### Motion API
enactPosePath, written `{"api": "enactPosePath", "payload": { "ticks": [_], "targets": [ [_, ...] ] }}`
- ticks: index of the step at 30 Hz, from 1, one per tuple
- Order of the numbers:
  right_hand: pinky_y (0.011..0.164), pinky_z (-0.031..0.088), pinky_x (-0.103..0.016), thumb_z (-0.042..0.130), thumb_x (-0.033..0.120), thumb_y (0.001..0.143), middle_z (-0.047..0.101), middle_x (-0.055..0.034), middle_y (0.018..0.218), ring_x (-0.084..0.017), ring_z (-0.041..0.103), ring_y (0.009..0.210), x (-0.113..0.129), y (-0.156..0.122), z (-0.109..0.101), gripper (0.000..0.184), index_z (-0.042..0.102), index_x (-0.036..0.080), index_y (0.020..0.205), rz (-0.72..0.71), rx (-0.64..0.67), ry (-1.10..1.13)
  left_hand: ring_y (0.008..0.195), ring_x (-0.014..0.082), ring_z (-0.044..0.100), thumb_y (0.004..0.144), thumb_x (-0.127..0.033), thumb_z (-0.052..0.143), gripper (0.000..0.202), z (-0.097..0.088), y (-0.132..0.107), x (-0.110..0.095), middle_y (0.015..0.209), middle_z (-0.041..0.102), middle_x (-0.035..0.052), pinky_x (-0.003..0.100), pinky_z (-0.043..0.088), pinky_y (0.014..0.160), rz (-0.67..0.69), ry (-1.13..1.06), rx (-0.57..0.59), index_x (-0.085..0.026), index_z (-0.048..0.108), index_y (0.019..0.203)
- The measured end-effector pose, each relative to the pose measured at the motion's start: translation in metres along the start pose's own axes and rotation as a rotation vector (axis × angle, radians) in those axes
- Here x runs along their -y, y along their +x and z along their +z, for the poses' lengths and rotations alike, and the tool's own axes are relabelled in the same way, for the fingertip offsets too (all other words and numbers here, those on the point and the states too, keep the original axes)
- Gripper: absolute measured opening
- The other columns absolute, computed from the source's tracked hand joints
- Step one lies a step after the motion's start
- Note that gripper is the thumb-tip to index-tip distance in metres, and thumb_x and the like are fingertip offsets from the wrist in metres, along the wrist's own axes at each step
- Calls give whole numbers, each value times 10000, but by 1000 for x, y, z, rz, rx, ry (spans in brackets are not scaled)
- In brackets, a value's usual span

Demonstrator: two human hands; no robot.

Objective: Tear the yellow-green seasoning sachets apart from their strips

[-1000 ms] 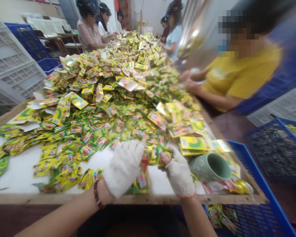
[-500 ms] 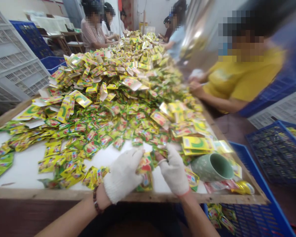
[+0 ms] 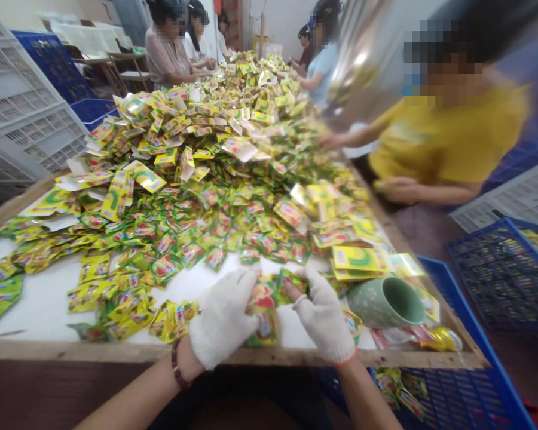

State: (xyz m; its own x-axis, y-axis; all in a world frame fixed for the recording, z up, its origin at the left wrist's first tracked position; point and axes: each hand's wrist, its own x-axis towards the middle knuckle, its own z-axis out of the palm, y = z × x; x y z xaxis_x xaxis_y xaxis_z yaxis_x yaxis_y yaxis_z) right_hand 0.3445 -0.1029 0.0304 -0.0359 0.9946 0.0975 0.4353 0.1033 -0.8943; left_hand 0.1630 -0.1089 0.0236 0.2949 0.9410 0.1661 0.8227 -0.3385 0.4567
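Note:
My left hand (image 3: 226, 319), in a white knit glove, is closed on small printed sachets (image 3: 265, 304), yellow and green with a red fruit picture. They stand near the table's front edge, partly covered by the fingers. My right hand (image 3: 320, 313) wears a glove that leaves the thumb tip bare. It pinches a green sachet (image 3: 287, 278) between thumb and fingers, close beside the left-hand ones. More green sachets (image 3: 192, 254) lie spread just beyond both hands. Yellow sachets (image 3: 130, 310) are gathered left of my left hand.
A large heap of yellow boxes (image 3: 197, 128) covers the table's far part. Right of my right hand are flat yellow boxes (image 3: 358, 258) and a green cup (image 3: 385, 301) on its side. A blue crate (image 3: 466, 388) sits below the right edge. A co-worker in yellow (image 3: 448, 143) reaches toward the heap.
A green sachet now shows in my right hand, beside those in my left. My left hand has barely moved. The co-worker in yellow has stretched one arm to the heap.

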Motion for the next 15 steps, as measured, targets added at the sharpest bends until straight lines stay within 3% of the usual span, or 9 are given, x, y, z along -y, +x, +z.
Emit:
{"api": "enactPosePath", "payload": {
  "ticks": [3, 6, 10, 15],
  "targets": [
    [654, 423, -267, 555, 210, 818, 590, 1, 742, -154, 525, 686, 5, 3, -6, 23, 574, 198, 825, -57, 185, -97, 996, 275, 575, 647, -132, 566, 536, 1, -1, 1, 1064, 627, 98, 433, 504, 874, 104, 92, 45, -159, 543, 1182],
    [660, 427, -270, 575, 173, 769, 585, 1, 776, -156, 525, 714, 7, 9, -11, 89, 571, 196, 855, -13, 269, -68, 1006, 277, 570, 658, -121, 567, 554, -2, -1, 3, 1066, 630, 95, 427, 501, 871, 191, 135, 36, -162, 535, 1210],
    [580, 449, -251, 556, 290, 811, 611, -18, 837, -149, 550, 685, 4, 12, -14, 195, 553, 190, 979, 100, 231, 181, 1031, 277, 560, 651, -109, 568, 594, -10, 2, 6, 1120, 617, 111, 418, 496, 877, 217, 171, -32, -137, 509, 1242],
    [667, 471, -271, 595, 249, 781, 651, -24, 747, -171, 578, 725, 7, 8, -8, 105, 675, 181, 789, 11, 90, -16, 1001, 272, 568, 665, -124, 577, 559, -7, 4, 3, 1070, 629, 99, 408, 503, 841, 240, 174, -14, -149, 519, 1220]
  ]
}}
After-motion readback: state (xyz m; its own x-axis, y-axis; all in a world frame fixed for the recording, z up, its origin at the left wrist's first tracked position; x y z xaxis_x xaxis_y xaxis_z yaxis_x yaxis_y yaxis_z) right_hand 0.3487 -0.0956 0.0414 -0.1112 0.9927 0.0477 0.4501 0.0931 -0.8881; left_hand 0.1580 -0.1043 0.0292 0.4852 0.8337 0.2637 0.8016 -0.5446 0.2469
